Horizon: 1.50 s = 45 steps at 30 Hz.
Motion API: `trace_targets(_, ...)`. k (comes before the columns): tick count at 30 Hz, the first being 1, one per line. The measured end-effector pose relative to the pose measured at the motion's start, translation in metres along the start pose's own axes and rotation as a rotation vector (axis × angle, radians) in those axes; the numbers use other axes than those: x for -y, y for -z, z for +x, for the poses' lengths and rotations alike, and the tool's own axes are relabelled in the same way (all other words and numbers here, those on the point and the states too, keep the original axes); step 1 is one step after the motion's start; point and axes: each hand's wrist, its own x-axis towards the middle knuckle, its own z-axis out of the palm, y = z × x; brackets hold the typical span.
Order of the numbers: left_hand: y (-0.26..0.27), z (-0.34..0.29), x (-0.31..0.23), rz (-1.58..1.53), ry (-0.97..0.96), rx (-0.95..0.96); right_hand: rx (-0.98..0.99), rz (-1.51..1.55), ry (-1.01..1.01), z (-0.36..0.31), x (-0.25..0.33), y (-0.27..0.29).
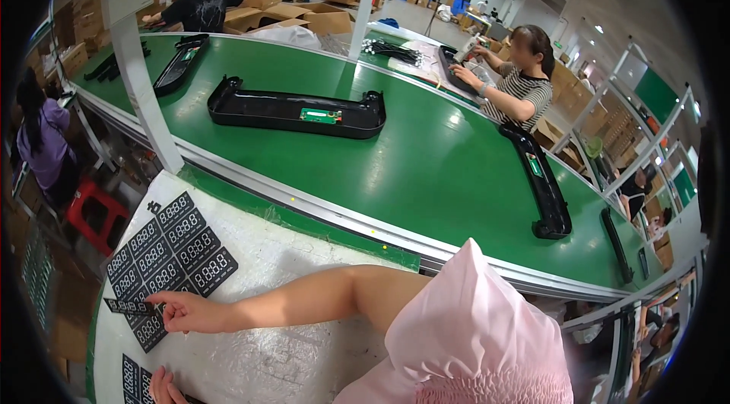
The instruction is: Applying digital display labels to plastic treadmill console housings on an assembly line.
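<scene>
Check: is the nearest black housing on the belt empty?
No: the housing on the green belt has a small green circuit board lying in it.

- One view only — a wide fisheye camera worn on the person's head, so no second view shares the scene.
- It looks down and forward over a white worktable (289, 267) close beneath it; the person's own right hand (182, 313) and left hand (161, 387) enter near the lower edge, very near the lens.
- Beyond the table it faces across a green conveyor belt (426, 168), seen at middle distance, with co-workers on the far side.
- Straight edges bend toward the rim — the belt's metal edge curves, and the corners fall dark.
</scene>
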Motion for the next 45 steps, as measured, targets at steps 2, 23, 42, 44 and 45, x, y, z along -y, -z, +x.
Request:
trace_targets(2,-0.002,0.0,-0.002,-0.017,0.019,0.005,0.034,-0.001,-0.051,0.002,-0.002,0.007)
trace_targets(23,-0.002,-0.004,0.0,-0.021,0.045,0.009,0.05,0.073,-0.158,0.0,0.002,0.01)
trace_targets(42,-0.002,-0.003,-0.003,-0.005,0.02,0.016,0.069,0.116,-0.168,-0.004,0.012,0.008)
trace_targets(44,-0.005,-0.013,0.013,0.049,0.019,-0.001,0.093,0.101,-0.178,-0.002,0.01,0.01)
trace_targets(45,-0.007,-0.019,0.023,0.1,0.014,-0.02,0.116,0.082,-0.186,-0.001,0.009,0.01)
